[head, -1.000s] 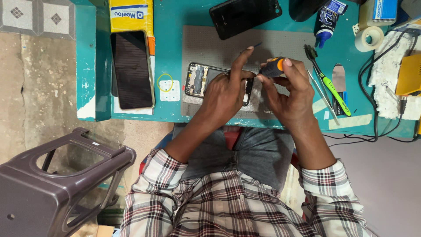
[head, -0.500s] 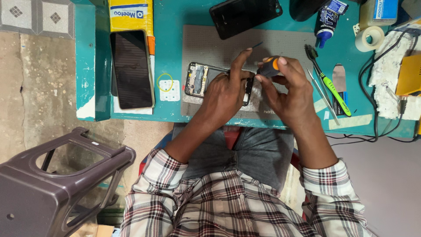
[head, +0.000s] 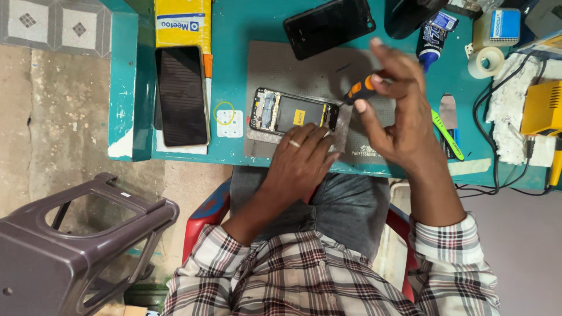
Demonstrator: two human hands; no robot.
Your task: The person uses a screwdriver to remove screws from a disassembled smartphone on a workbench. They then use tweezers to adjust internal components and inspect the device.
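So right hand (head: 398, 117) grip is clamped on the screwdriver (head: 361, 90) at 1 o'clock of the opened phone (head: 293, 112); left hand (head: 301, 161), fingers spread, rests at its 6 o'clock edge.

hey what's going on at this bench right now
A person in a plaid shirt sits at a teal table, working on an opened phone that lies on a grey mat. The left hand rests at the phone's near edge. The right hand is raised above the mat, holding a small orange and black screwdriver. Another phone lies screen up to the side, and a roll of tape sits near the far corner.
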